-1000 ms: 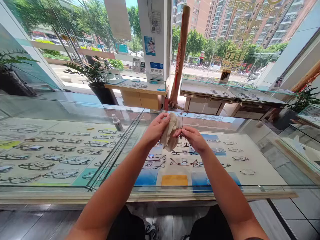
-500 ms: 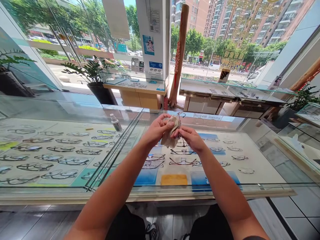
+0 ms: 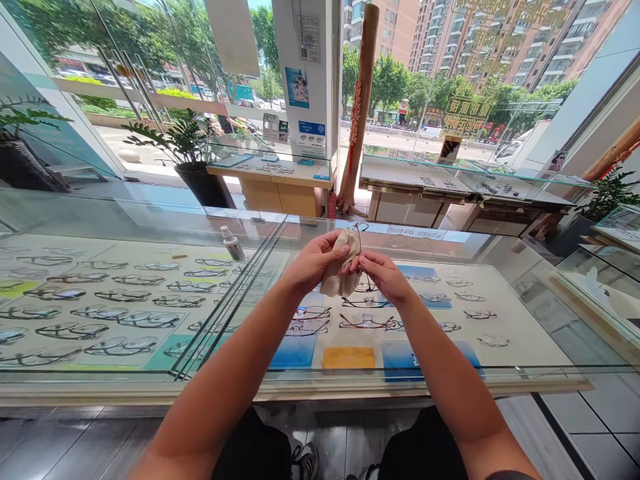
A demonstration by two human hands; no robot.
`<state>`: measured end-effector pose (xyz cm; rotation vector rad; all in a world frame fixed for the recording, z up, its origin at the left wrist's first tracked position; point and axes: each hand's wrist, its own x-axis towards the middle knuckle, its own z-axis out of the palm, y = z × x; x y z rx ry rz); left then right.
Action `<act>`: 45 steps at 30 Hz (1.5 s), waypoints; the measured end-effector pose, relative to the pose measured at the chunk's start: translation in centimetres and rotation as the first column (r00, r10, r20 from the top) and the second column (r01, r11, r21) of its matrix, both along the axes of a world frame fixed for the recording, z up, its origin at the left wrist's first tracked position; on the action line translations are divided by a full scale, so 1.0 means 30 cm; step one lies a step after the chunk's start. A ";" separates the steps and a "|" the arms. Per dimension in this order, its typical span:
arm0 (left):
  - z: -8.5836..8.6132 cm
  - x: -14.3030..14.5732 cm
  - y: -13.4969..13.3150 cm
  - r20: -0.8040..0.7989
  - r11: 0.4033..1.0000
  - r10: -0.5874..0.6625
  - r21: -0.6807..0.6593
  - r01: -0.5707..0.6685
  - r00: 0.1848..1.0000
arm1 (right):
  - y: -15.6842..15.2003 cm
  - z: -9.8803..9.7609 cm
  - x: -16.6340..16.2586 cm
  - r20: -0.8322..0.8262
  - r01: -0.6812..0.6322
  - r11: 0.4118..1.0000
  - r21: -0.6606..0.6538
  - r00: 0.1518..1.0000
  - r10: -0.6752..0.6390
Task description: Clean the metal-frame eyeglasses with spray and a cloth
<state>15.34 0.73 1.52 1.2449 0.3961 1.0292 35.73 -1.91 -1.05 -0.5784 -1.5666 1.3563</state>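
Above the glass counter, my left hand point(image 3: 320, 259) is closed on a beige cleaning cloth point(image 3: 332, 283), which hangs below the fingers. The cloth is folded against a thin-framed pair of eyeglasses point(image 3: 361, 227); one temple sticks out above the hands and another points down. My right hand point(image 3: 381, 272) pinches the eyeglass frame from the right, its fingertips close to the left hand's. Cloth and fingers hide most of the lenses.
A glass display counter point(image 3: 520, 360) spans the front, with rows of eyeglasses point(image 3: 123, 345) under its top. A small spray bottle point(image 3: 232, 244) stands on the left. An orange case point(image 3: 349, 358) lies inside. Beyond are a potted plant point(image 3: 203, 183) and a wooden post point(image 3: 361, 107).
Both hands stay in nearly the same place. The cloth has shifted slightly against the eyeglasses and hangs flatter, and the upper temple has moved a little to the left.
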 end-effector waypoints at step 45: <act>-0.005 0.072 -0.050 0.030 0.967 0.245 0.067 -0.246 0.969 | -0.006 -0.005 -0.038 0.034 -0.004 1.000 0.010 0.999 0.004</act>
